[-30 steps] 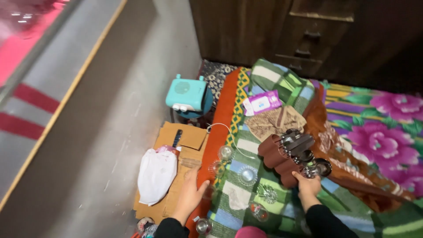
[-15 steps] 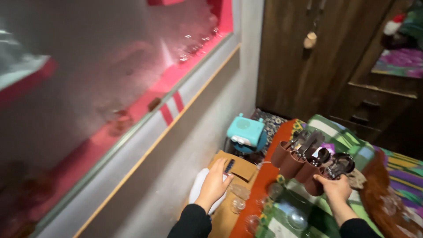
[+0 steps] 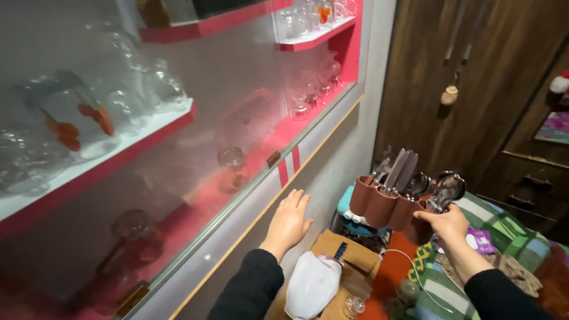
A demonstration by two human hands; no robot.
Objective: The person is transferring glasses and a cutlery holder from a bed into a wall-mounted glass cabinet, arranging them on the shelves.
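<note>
Brown cutlery holder (image 3: 388, 207) upright, row runs left-right, utensils up; right hand (image 3: 446, 224) grip clamps it, left hand (image 3: 289, 220) open.

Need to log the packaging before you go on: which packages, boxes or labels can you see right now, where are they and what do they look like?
Cardboard box: brown, flat, below the left hand, with a dark strip on top.
White bag: soft, pale pouch lying on the box.
Purple packet: small, flat, purple with a white patch, on the striped blanket by the right hand, which holds the brown cutlery holder.
</note>
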